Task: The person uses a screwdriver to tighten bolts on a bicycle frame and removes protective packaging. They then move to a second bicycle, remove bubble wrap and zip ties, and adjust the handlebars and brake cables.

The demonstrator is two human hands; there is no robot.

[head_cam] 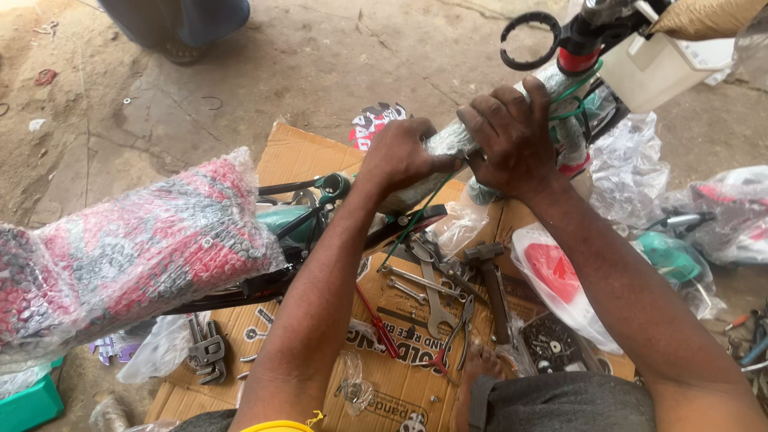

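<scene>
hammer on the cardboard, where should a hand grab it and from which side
Grip the hammer by its dark handle, coming from above at the end near the person. The head points away toward the hands, and the handle lies flat with pliers close beside it.

We are seeing the wrapped bar (pixel 448 140) only in part, since our left hand (pixel 404 156) and right hand (pixel 512 144) are covering its middle. The bubble-wrapped seat (pixel 128 248) is running off the left edge, and the small parts in the bag (pixel 352 388) are staying too tiny to identify.
</scene>
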